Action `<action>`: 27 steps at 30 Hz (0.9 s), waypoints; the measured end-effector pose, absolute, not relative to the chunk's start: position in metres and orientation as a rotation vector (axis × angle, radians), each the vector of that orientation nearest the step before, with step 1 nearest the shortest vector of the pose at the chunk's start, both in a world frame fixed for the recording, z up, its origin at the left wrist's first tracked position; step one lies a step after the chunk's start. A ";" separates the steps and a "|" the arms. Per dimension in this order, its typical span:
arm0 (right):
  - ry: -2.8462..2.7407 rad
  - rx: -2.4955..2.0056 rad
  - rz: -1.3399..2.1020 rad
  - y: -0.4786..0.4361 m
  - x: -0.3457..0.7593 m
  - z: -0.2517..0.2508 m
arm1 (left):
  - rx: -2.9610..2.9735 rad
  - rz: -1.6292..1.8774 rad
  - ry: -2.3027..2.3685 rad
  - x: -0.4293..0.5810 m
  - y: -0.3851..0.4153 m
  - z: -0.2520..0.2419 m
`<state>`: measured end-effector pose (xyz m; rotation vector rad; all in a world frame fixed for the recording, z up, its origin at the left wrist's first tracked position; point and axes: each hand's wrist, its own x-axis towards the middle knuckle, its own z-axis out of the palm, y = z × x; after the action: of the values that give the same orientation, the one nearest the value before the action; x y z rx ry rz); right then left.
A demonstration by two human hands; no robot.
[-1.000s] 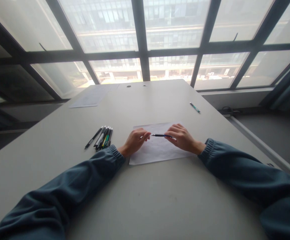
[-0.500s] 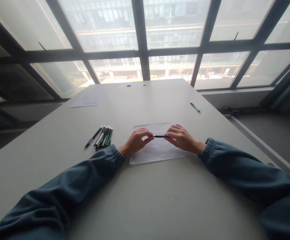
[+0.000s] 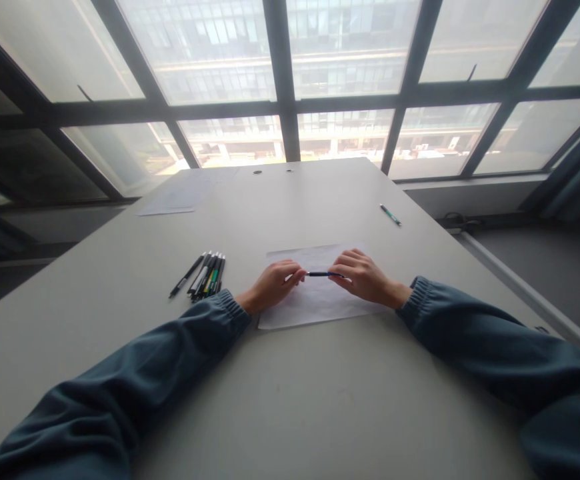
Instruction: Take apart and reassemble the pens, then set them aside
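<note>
A dark pen with a blue section lies level between my two hands, above a white sheet of paper. My right hand pinches its right end between thumb and fingers. At the opposite tip, my left hand has thumb and fingers closed on the pen's end. The fingertips hide both ends of the pen. Beyond my left wrist lies a bunch of several pens, mostly black, with green and yellow on some.
A single green pen rests towards the right edge of the white table. Further papers lie at the far left. Two small dark round items are near the far edge, below the windows.
The fingers of my left hand have curled and shifted slightly downward at the pen's tip. My right hand stays where it was, and the pen has hardly moved.
</note>
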<state>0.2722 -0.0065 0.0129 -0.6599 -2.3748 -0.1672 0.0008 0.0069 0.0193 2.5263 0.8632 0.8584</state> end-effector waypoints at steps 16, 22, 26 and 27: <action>-2.387 -0.664 -0.170 -0.007 0.271 0.012 | 2.496 0.895 0.916 -0.002 0.009 0.011; -2.382 -0.656 -0.168 -0.007 0.270 0.012 | 2.495 0.869 0.868 -0.003 0.009 0.014; -2.382 -0.646 -0.169 -0.007 0.270 0.013 | 2.504 0.849 0.874 -0.002 0.008 0.015; -2.382 -0.646 -0.170 -0.007 0.270 0.013 | 2.514 0.844 0.880 -0.002 0.008 0.015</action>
<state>0.2697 -0.0070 0.0132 -0.6455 -2.3818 -0.1703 -0.0019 0.0083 0.0151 2.5140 0.8800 0.8438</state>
